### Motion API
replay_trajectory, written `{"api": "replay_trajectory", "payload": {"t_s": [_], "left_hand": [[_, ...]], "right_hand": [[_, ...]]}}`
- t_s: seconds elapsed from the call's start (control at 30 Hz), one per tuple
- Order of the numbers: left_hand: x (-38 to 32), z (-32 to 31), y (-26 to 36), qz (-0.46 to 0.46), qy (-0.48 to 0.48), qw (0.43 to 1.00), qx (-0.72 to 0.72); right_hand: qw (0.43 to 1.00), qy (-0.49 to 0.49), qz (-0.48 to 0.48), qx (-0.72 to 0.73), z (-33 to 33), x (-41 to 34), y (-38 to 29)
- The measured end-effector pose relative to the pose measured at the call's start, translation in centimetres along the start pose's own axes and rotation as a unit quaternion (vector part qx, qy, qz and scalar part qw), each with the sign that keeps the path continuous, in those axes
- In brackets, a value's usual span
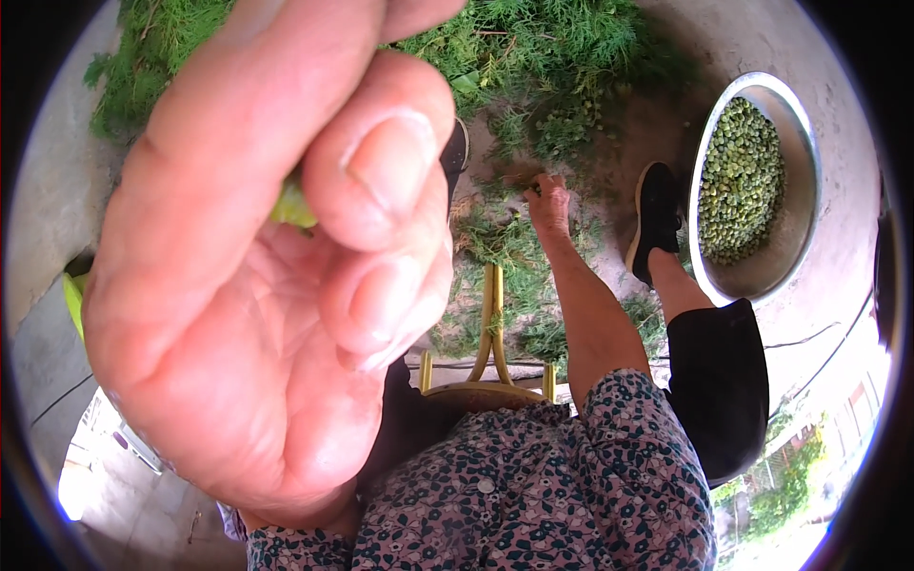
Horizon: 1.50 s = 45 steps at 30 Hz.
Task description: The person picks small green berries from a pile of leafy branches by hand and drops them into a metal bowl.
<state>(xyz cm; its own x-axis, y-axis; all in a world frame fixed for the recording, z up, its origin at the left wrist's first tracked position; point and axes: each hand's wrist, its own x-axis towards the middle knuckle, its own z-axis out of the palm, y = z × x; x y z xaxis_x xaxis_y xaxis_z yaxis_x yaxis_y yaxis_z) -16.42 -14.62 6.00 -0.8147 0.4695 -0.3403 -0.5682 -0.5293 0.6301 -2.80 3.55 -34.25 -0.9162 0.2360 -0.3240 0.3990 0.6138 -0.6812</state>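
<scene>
Very close to the camera, my left hand [278,285] is raised with its fingers curled. A small yellow-green thing [294,203], mostly hidden by the fingers, shows inside it. Farther down, my right hand [550,203] reaches to the ground among feathery green conifer sprigs [507,235]. Its fingertips are bent beside something small and dark green; whether they grip it is not clear. A larger heap of cut evergreen branches [564,50] lies beyond that hand. At the right stands a wide metal basin [800,214] with many small green cones or seeds [739,178] in it.
Between the legs is a yellow frame [493,321] of a seat or stool. My black shoe [655,218] rests on the concrete floor beside the basin. Dark cables [821,385] run across the floor at the right. A bright green object [73,303] is partly hidden behind the left hand.
</scene>
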Motion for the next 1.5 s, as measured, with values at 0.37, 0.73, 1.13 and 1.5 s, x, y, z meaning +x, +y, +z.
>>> {"api": "replay_trajectory", "payload": {"t_s": [0.37, 0.73, 1.13, 1.5], "left_hand": [[0.0, -0.3, 0.3, -0.006, -0.007, 1.000, 0.001], [0.2, -0.4, 0.6, -0.013, -0.005, 1.000, 0.009], [0.2, 0.2, 0.6, -0.021, 0.002, 0.999, 0.028], [0.3, 0.1, 0.0, -0.005, -0.018, 1.000, -0.004]], "right_hand": [[0.996, -0.029, -0.059, 0.057, 1.7, -2.3, -1.5], [0.997, -0.053, -0.004, -0.047, 2.7, -2.1, -1.4], [0.995, -0.059, -0.079, 0.015, 1.6, -4.6, 0.9], [0.982, -0.159, -0.017, -0.103, 2.0, -4.7, 0.1]]}}
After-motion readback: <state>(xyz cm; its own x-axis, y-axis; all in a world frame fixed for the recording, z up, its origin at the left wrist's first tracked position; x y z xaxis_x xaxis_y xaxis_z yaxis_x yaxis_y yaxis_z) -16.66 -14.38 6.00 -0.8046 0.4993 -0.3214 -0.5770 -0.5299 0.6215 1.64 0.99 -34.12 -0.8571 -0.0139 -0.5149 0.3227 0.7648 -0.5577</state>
